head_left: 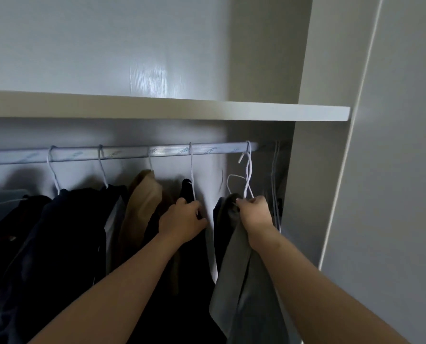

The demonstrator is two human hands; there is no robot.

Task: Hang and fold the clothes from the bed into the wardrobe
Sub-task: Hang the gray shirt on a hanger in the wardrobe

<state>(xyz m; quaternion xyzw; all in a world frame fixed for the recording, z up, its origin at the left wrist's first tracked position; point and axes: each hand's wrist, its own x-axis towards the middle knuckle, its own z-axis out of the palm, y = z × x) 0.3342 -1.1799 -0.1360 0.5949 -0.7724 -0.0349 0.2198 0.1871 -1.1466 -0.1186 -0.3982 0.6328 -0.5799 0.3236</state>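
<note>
We find the fingers of the right hand (254, 212) curled tight round the top of a grey garment (241, 281) and the neck of its white hanger (249, 170); the hook of that hanger sits over the rail (122, 153), near the rail's right end; the garment hangs down below the wrist. The fingers of the left hand (182, 219) are curled round the neck of a second hanger (192, 170) carrying a black garment (187, 187); its hook is likewise on the rail. The two hands are near each other but apart. Left of the black garment we note a tan garment (144, 194), then dark clothes (58, 232) on the same rail; bare hangers (276, 170) hang at the far right; a white shelf (157, 110) runs above.
</note>
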